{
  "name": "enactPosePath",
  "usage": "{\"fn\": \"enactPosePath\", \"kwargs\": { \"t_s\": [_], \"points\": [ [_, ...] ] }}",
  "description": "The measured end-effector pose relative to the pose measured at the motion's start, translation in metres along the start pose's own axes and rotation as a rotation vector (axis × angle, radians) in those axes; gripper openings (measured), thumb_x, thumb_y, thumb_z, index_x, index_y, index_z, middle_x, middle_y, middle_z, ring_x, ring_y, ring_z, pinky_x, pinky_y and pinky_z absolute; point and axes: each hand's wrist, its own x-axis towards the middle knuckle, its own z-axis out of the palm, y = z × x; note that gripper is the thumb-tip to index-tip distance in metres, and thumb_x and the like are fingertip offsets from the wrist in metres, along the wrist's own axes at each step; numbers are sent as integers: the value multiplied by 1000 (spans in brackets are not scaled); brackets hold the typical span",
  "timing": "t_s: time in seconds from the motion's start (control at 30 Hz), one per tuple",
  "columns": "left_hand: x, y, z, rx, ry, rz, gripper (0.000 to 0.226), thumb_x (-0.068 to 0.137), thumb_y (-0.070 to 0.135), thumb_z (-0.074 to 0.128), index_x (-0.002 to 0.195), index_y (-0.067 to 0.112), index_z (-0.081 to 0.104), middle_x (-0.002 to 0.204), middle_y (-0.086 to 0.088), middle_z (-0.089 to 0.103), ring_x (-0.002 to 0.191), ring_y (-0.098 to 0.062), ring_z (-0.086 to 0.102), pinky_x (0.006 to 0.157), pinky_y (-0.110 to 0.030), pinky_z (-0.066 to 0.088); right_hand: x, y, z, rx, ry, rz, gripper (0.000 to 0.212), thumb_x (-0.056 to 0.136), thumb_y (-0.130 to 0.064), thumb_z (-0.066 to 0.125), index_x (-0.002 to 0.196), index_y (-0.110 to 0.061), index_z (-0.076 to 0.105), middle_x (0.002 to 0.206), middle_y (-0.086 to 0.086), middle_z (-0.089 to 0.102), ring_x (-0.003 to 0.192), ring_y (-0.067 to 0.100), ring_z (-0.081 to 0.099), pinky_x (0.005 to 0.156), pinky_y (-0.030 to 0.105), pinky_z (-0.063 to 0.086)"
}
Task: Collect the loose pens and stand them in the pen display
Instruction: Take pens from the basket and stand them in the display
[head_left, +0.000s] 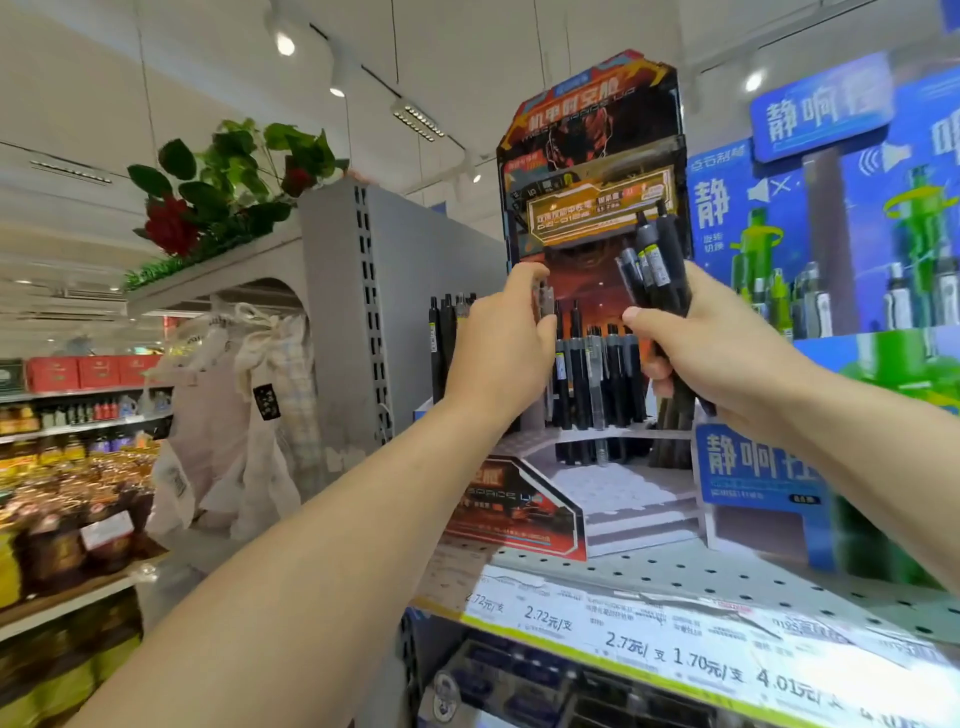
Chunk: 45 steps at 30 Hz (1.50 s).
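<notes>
Nearest the camera, a strip of price labels (675, 644) runs along the front edge of a perforated metal shelf (779, 582). Two bare forearms reach up over it from below.

On the shelf stands the pen display (592, 171), a tall cardboard stand in black, red and orange with a stepped white base. A row of dark pens (597, 374) stands upright in its rear tier.

The left hand (498, 348) is raised at the display's left side, thumb and fingers pinching one grey-tipped pen (545, 301) near its top, just left of the standing row. Whether that pen's lower end already sits in a slot cannot be told, since the hand hides it.

The right hand (711, 353) is at the display's right side, fingers and thumb curled round a bundle (657, 265) of black pens. The bundle tilts slightly left, its tops rising above the hand in front of the display's orange panel and its lower ends sticking out beneath the palm.

The hands are apart, with the standing row between them.

A blue display (831, 234) with green pens pictured on it stands just right. Further left are a grey shelf end (337, 312), hanging cloth bags (234, 415), and artificial red flowers (208, 192) on top.
</notes>
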Motion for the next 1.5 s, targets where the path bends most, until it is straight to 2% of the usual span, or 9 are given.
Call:
{"fn": "enactPosePath", "kwargs": {
  "t_s": [0.2, 0.37, 0.47, 0.6, 0.73, 0.87, 1.03, 1.23, 1.5],
  "points": [
    [-6, 2, 8, 95, -94, 1, 37, 99, 20, 57, 132, 26, 43, 77, -2, 59, 69, -20, 56, 62, -35, 46, -8, -6, 2, 18, -1, 10, 17, 104, -16, 54, 115, -29, 52, 80, 2, 55, 39, 3, 50, 37, 18, 39],
    [-7, 4, 6, 144, -150, -59, 32, 101, 23, 49, 133, 23, 51, 98, -3, 64, 87, -24, 60, 74, -36, 49, -13, -9, 3, 31, -38, 21, 16, 103, -14, 57, 108, -29, 56, 76, 0, 57, 44, 5, 54, 41, 21, 44],
    [0, 7, 3, 306, -344, -96, 37, 98, 20, 47, 135, 16, 52, 123, -14, 63, 107, -36, 59, 83, -39, 48, -15, -11, 2, 79, -32, 33, 19, 102, -12, 58, 98, -31, 56, 79, 0, 58, 47, 6, 57, 44, 22, 47],
    [7, 14, -7, 510, -612, -122, 40, 94, 14, 47, 133, 7, 49, 116, -18, 63, 90, -36, 63, 75, -41, 56, -16, -12, 1, 139, -22, 86, 17, 101, -12, 61, 93, -26, 57, 87, 3, 64, 52, 7, 66, 48, 21, 53],
    [12, 16, -12, 365, -731, -279, 54, 97, 12, 41, 150, 11, 32, 128, -18, 54, 67, -30, 75, 66, -46, 63, -17, -12, 2, 163, -46, 126, 14, 101, -12, 62, 94, -25, 59, 94, 6, 70, 63, 12, 75, 51, 22, 56],
    [8, 8, -17, 201, -667, -317, 68, 96, 16, 46, 158, 22, 18, 136, -19, 52, 68, -29, 75, 66, -45, 64, -16, -12, 3, 170, -80, 150, 11, 100, -11, 63, 98, -21, 62, 96, 7, 71, 73, 17, 78, 54, 25, 59],
    [-11, 1, -14, 31, -368, -180, 50, 91, 25, 50, 141, 27, 50, 87, 2, 73, 75, -19, 72, 78, -40, 61, -16, -11, 2, 182, -119, 147, 8, 98, -7, 65, 96, -15, 64, 90, 9, 72, 76, 23, 78, 58, 30, 63],
    [-28, 8, -12, -528, -138, -280, 20, 101, 37, 47, 101, 33, 66, 75, 7, 74, 53, -9, 66, 50, -19, 48, -15, -9, 2, 113, -175, 122, 7, 99, -9, 64, 105, -10, 67, 99, 14, 78, 81, 25, 79, 69, 39, 65],
    [-27, -4, -26, -686, -278, -277, 12, 94, 33, 66, 98, 25, 73, 85, 2, 78, 70, -18, 75, 55, -21, 52, -17, -6, 7, -203, -282, -38, 15, 97, -17, 68, 105, -30, 70, 85, -15, 78, 73, 10, 77, 58, 21, 61]
  ]
}}
